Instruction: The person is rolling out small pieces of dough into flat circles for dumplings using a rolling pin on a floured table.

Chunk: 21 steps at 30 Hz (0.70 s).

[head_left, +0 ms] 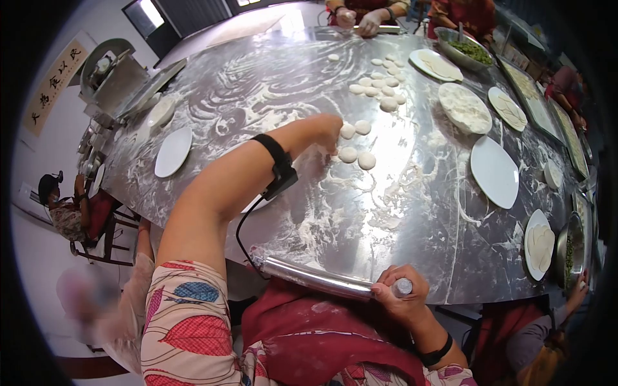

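My right hand [407,296] is wrapped round the handle at one end of a shiny metal rolling pin [315,275], held along the table's near edge. My left hand [327,134] reaches out over the floured steel table [296,219]. It is bent down beside small round dough pieces [366,160], close to or touching the nearest ones. Its fingers are mostly hidden behind the back of the hand, so I cannot see what they hold. Farther back lies a larger cluster of dough rounds [376,82].
White plates stand left [174,152] and right [494,172]; another plate [539,244] holds flat wrappers. A bowl of flour [464,108] and a metal bowl of green filling [463,50] stand at right. Across the table, a co-worker's gloved hands [369,22] hold a rolling pin. Other people sit around.
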Available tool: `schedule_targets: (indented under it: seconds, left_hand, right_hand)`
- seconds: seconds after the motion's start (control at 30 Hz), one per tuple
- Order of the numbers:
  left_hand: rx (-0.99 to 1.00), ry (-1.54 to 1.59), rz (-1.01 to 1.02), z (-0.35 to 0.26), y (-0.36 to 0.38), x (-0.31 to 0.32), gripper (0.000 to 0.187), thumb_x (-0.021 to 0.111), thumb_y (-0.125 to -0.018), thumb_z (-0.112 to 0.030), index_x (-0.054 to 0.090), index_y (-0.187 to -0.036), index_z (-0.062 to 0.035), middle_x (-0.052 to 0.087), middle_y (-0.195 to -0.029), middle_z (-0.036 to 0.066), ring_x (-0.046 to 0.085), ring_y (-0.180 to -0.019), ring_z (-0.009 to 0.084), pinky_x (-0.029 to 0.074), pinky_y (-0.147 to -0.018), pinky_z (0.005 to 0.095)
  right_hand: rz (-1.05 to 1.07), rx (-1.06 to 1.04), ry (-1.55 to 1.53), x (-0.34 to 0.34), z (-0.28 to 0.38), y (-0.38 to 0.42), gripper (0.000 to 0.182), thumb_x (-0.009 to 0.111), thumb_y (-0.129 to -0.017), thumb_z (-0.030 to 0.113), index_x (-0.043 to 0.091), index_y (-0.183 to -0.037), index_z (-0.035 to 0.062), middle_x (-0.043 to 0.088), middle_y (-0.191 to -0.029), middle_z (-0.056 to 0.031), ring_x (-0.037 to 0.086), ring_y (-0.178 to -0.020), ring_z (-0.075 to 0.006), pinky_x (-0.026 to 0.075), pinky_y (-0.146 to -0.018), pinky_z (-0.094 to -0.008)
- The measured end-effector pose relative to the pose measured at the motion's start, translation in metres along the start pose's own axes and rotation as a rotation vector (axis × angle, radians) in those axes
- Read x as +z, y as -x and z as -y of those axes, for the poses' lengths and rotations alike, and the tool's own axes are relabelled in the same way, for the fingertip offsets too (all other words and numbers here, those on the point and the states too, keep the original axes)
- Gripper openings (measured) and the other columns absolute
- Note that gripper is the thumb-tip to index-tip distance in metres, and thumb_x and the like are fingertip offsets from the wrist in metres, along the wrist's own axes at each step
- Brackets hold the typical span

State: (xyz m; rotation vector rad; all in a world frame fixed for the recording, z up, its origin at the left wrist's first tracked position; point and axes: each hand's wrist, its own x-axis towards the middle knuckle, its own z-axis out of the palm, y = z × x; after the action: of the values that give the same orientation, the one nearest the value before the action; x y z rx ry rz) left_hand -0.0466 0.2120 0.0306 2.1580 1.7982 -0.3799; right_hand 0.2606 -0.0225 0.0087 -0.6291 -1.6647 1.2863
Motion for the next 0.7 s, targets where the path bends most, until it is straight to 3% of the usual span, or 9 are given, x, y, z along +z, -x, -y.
schedule_targets:
  seconds: [0.1, 0.2, 0.27, 0.33, 0.37, 0.47, 0.5, 0.6, 0.7]
  left_hand:
    - [0.033, -0.040, -0.047, -0.004, 0.006, -0.002, 0.036, 0.082, -0.058, -0.024, 0.060, -0.079, -0.0042, 0.064, -0.083, 0.012, 0.063, -0.081, 0.0278, 0.049, -0.067, 0.0370]
    - [0.199, 0.216, -0.178, 0.004, 0.009, -0.021, 0.031, 0.079, -0.065, -0.020, 0.059, -0.082, -0.0046, 0.062, -0.076, 0.008, 0.061, -0.074, 0.0202, 0.048, -0.061, 0.0336]
    - [0.175, 0.873, -0.136, 0.001, 0.016, -0.039, 0.025, 0.074, -0.072, -0.016, 0.057, -0.087, -0.0055, 0.060, -0.077, 0.005, 0.058, -0.073, 0.0131, 0.047, -0.061, 0.0301]
    - [0.240, 0.991, -0.210, -0.019, 0.042, -0.065, 0.024, 0.072, -0.077, -0.016, 0.057, -0.093, -0.0064, 0.060, -0.082, 0.003, 0.057, -0.077, 0.0105, 0.047, -0.066, 0.0287]
    - [0.222, 1.045, -0.165, -0.022, 0.046, -0.064, 0.031, 0.074, -0.076, -0.019, 0.058, -0.097, -0.0033, 0.062, -0.089, 0.008, 0.060, -0.085, 0.0155, 0.048, -0.073, 0.0308]
    - [-0.051, 0.324, -0.283, 0.003, 0.025, -0.041, 0.039, 0.074, -0.076, -0.022, 0.057, -0.105, -0.0012, 0.064, -0.095, 0.015, 0.062, -0.091, 0.0239, 0.048, -0.077, 0.0343]
    - [0.003, 0.209, -0.384, 0.019, 0.021, -0.030, 0.041, 0.075, -0.074, -0.022, 0.059, -0.106, -0.0020, 0.065, -0.098, 0.018, 0.062, -0.094, 0.0302, 0.048, -0.079, 0.0371]
    - [-0.080, -0.083, -0.108, 0.032, 0.020, -0.020, 0.037, 0.078, -0.069, -0.024, 0.063, -0.098, -0.0045, 0.066, -0.094, 0.016, 0.063, -0.091, 0.0304, 0.049, -0.077, 0.0372]
    - [-0.143, -0.037, -0.051, 0.032, 0.023, -0.008, 0.036, 0.080, -0.064, -0.023, 0.064, -0.092, -0.0056, 0.066, -0.091, 0.014, 0.063, -0.088, 0.0307, 0.049, -0.077, 0.0375]
  right_hand:
    - [0.005, 0.013, -0.020, 0.000, 0.002, -0.002, 0.022, 0.072, -0.076, -0.002, 0.051, -0.080, 0.0021, 0.061, -0.065, -0.0111, 0.060, -0.057, -0.0154, 0.045, -0.051, -0.0257]
    - [0.015, 0.012, -0.019, -0.001, 0.001, -0.001, 0.022, 0.072, -0.076, -0.002, 0.050, -0.080, 0.0022, 0.061, -0.065, -0.0110, 0.060, -0.057, -0.0155, 0.045, -0.051, -0.0257]
    - [0.014, 0.012, -0.012, -0.001, 0.001, 0.001, 0.023, 0.072, -0.076, -0.002, 0.050, -0.080, 0.0023, 0.061, -0.064, -0.0109, 0.059, -0.057, -0.0156, 0.045, -0.051, -0.0258]
    - [0.009, 0.006, -0.007, -0.001, 0.000, 0.001, 0.023, 0.072, -0.076, -0.002, 0.050, -0.079, 0.0024, 0.060, -0.064, -0.0109, 0.059, -0.057, -0.0156, 0.045, -0.051, -0.0257]
    - [0.007, -0.004, -0.003, -0.001, -0.001, -0.001, 0.023, 0.072, -0.076, -0.002, 0.050, -0.079, 0.0024, 0.060, -0.064, -0.0109, 0.059, -0.057, -0.0156, 0.045, -0.051, -0.0257]
    - [0.012, -0.016, 0.013, -0.002, 0.000, -0.002, 0.023, 0.072, -0.076, -0.002, 0.050, -0.079, 0.0025, 0.061, -0.064, -0.0109, 0.059, -0.056, -0.0154, 0.045, -0.051, -0.0256]
    - [0.013, -0.011, 0.016, -0.002, 0.002, -0.002, 0.023, 0.072, -0.076, -0.002, 0.050, -0.079, 0.0025, 0.061, -0.064, -0.0109, 0.059, -0.056, -0.0154, 0.045, -0.051, -0.0255]
    - [-0.002, 0.002, 0.009, 0.001, 0.003, 0.000, 0.023, 0.072, -0.077, -0.001, 0.050, -0.079, 0.0025, 0.061, -0.064, -0.0109, 0.059, -0.056, -0.0152, 0.045, -0.051, -0.0254]
    - [0.002, 0.020, -0.010, 0.000, 0.002, 0.000, 0.023, 0.073, -0.077, -0.001, 0.050, -0.079, 0.0025, 0.061, -0.064, -0.0109, 0.060, -0.056, -0.0154, 0.045, -0.051, -0.0255]
